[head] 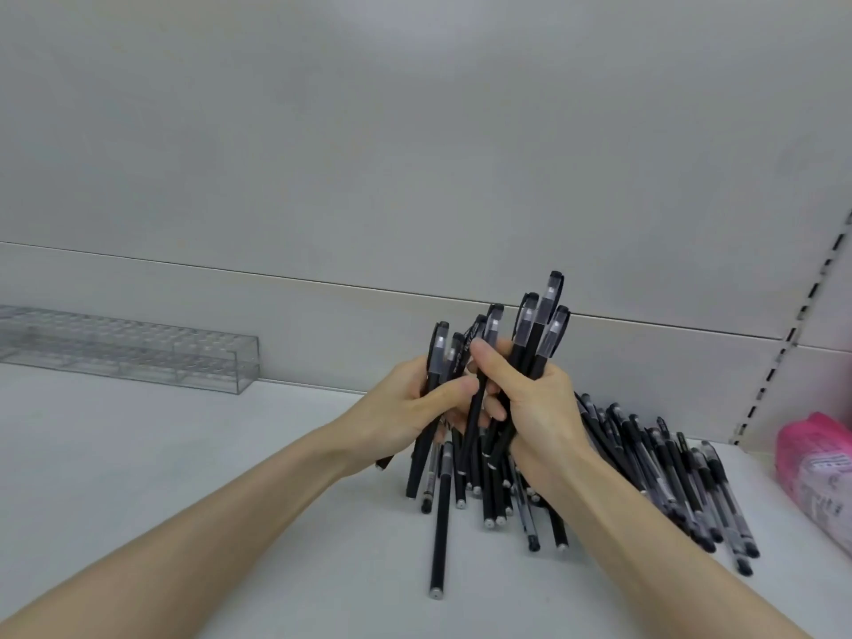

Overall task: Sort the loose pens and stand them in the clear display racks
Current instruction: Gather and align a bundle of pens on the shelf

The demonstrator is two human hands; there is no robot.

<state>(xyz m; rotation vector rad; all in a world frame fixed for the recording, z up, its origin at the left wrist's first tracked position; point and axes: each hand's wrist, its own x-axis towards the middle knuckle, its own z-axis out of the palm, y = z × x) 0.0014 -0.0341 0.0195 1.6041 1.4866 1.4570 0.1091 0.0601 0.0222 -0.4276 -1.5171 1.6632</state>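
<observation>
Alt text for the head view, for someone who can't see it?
The left hand and right hand grip a bunch of black pens upright over a white shelf. Loose pens lie beneath; a clear rack stands far left.

- Two hands are seen: a left hand (410, 408) and a right hand (539, 398).
- Seven capped tops are counted in the held bundle (530, 334).
- Well over ten pens are counted in the loose pile (682, 477) at the right; an exact figure is prevented by overlap.
- One clear rack (138, 352) is seen far left.
- One pink packet (816, 468) is seen at the right edge.
</observation>
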